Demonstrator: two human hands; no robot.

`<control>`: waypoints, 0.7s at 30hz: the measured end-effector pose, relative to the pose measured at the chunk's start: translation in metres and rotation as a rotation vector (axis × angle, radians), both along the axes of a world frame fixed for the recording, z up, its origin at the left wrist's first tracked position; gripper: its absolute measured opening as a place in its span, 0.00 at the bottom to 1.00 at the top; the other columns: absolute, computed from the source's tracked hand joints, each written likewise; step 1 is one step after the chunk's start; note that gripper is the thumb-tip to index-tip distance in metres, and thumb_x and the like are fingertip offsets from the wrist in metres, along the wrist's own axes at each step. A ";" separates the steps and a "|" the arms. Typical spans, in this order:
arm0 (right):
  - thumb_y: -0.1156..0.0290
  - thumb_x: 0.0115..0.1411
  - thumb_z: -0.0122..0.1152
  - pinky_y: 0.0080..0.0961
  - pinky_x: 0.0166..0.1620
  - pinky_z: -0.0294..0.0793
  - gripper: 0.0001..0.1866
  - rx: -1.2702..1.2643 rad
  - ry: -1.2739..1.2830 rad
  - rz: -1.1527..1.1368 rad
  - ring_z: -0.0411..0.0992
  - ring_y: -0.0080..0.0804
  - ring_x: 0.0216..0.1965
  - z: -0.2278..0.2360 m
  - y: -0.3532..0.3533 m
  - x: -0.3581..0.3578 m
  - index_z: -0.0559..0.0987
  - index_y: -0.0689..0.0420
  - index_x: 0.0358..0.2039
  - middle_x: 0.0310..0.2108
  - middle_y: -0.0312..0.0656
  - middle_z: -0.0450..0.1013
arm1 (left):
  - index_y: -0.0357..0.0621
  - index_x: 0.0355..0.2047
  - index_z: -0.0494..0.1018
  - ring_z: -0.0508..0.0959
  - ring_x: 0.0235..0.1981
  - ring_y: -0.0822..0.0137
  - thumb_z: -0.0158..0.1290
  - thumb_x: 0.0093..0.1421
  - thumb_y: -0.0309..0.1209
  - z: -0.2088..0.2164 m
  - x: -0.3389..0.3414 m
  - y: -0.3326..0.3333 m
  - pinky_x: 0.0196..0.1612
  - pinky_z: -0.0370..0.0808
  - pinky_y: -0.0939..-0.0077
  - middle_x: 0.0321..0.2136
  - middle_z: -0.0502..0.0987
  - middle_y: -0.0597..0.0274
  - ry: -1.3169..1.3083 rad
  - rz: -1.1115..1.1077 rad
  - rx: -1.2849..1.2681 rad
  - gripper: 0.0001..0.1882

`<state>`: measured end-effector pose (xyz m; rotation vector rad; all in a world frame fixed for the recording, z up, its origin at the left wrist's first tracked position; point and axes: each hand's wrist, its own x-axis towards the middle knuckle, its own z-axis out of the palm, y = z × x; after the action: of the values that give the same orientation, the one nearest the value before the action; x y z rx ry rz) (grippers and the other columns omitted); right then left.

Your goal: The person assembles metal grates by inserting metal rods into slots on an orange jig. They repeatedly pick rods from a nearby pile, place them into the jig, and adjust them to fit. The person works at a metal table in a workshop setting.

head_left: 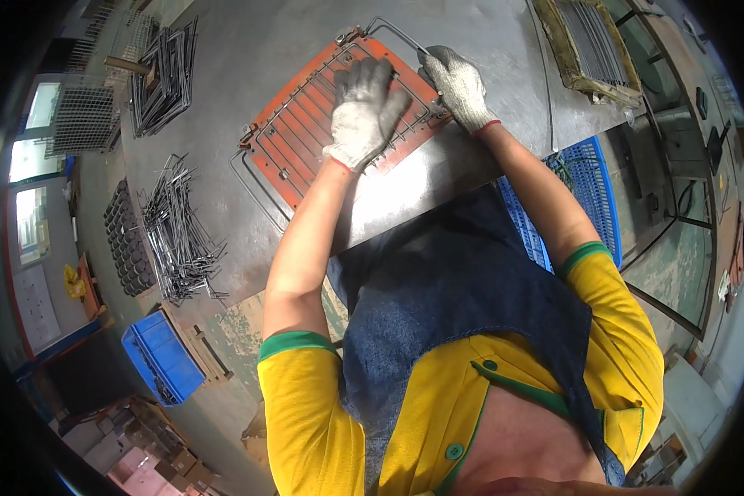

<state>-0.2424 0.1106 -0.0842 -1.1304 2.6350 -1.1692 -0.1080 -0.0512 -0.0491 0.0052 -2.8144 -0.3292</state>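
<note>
An orange-red rectangular plate [314, 169] lies on the metal worktable, set at a slant. Parallel metal rods [293, 124] run across it, held between small studs and pins. My left hand [362, 112], in a white glove with dark grey fingers, rests flat on the rods with its fingers stretched out. At the plate's right end my right hand [459, 87], gloved alike, is closed round a bent wire loop [397, 31] that juts past the plate's far corner. Its fingertips are partly hidden. A similar wire loop [252, 194] sticks out at the left end.
Bent wire pieces [178, 231] lie heaped on the table's left, with bent wire frames [164, 78] behind them. A worn tray of straight rods [591, 45] stands at the far right. Blue crates [595, 186] [164, 360] sit below the table edges. Wire mesh panels [83, 120] stand at left.
</note>
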 end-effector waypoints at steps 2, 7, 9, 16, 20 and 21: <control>0.72 0.59 0.57 0.39 0.48 0.78 0.23 0.023 0.039 -0.017 0.75 0.47 0.47 -0.005 0.000 -0.002 0.73 0.52 0.57 0.53 0.45 0.72 | 0.43 0.61 0.65 0.63 0.63 0.43 0.49 0.67 0.46 -0.003 -0.002 -0.004 0.67 0.55 0.41 0.58 0.67 0.43 0.088 0.115 0.246 0.28; 0.70 0.61 0.56 0.39 0.46 0.78 0.22 0.050 0.198 0.011 0.76 0.46 0.46 -0.026 0.002 -0.012 0.73 0.51 0.57 0.51 0.45 0.73 | 0.39 0.62 0.64 0.63 0.63 0.44 0.47 0.67 0.47 -0.002 0.012 -0.025 0.68 0.49 0.40 0.59 0.66 0.45 -0.022 0.005 -0.236 0.30; 0.67 0.63 0.54 0.39 0.45 0.78 0.20 -0.026 0.028 -0.019 0.77 0.45 0.43 -0.014 -0.001 -0.005 0.74 0.51 0.56 0.48 0.46 0.74 | 0.39 0.62 0.64 0.62 0.64 0.45 0.47 0.66 0.46 0.002 0.016 -0.025 0.68 0.50 0.40 0.59 0.66 0.46 -0.046 -0.002 -0.250 0.30; 0.56 0.69 0.49 0.39 0.42 0.77 0.18 -0.091 -0.356 -0.169 0.79 0.41 0.34 0.007 -0.005 0.005 0.77 0.51 0.51 0.37 0.45 0.78 | 0.40 0.61 0.66 0.64 0.62 0.43 0.48 0.66 0.45 0.020 0.087 -0.053 0.68 0.51 0.40 0.58 0.67 0.45 -0.125 -0.004 -0.233 0.29; 0.53 0.69 0.49 0.36 0.38 0.76 0.19 -0.304 -0.012 -0.040 0.78 0.37 0.24 -0.018 -0.003 -0.004 0.78 0.51 0.50 0.33 0.44 0.79 | 0.41 0.58 0.68 0.65 0.61 0.46 0.49 0.65 0.44 0.037 0.108 -0.060 0.66 0.53 0.43 0.55 0.69 0.47 -0.120 0.017 -0.312 0.27; 0.52 0.69 0.49 0.35 0.37 0.76 0.19 -0.272 -0.071 -0.060 0.77 0.36 0.24 -0.022 -0.002 -0.007 0.78 0.51 0.50 0.33 0.44 0.80 | 0.40 0.56 0.70 0.65 0.60 0.48 0.50 0.64 0.43 0.045 0.103 -0.058 0.65 0.54 0.44 0.54 0.69 0.48 -0.079 0.005 -0.379 0.25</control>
<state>-0.2495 0.1090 -0.1067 -1.0280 2.5294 -1.5876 -0.0052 -0.1091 -0.0045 -0.0597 -2.9072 0.2125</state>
